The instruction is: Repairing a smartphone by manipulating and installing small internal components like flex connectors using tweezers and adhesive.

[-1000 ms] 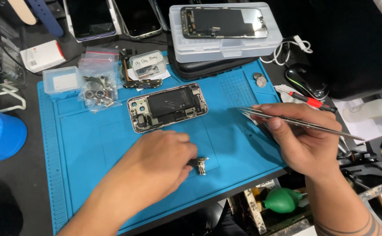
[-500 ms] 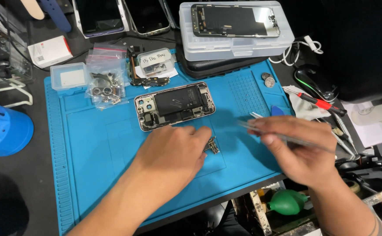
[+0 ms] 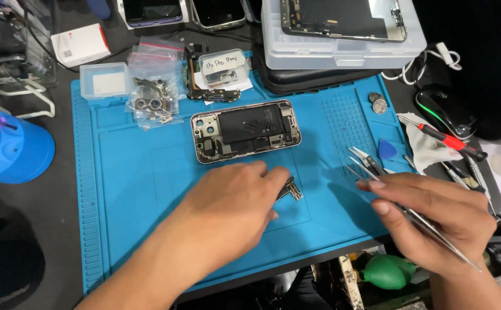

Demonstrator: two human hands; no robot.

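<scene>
An opened phone (image 3: 246, 131) with its insides showing lies on the blue work mat (image 3: 147, 189). Just below it, my left hand (image 3: 227, 212) rests on the mat with its fingertips on a small dark part (image 3: 289, 189). My right hand (image 3: 434, 218) hovers over the mat's right edge and holds thin metal tweezers (image 3: 411, 215), tips pointing up and left, a short way right of the part. More tweezers (image 3: 365, 162) lie on the mat beside that hand.
Clear bags of small parts (image 3: 153, 97) and a small clear box (image 3: 106, 80) sit at the mat's top left. A plastic case with a phone frame (image 3: 342, 28) stands behind. A red screwdriver (image 3: 445, 138), blue pick (image 3: 387, 150), blue cylinder (image 3: 9, 149) and green blower (image 3: 388, 271) surround the mat.
My left hand slid right along the mat, moving the small part with it. My right hand came closer with the tweezers. The view shifted nearer to the mat.
</scene>
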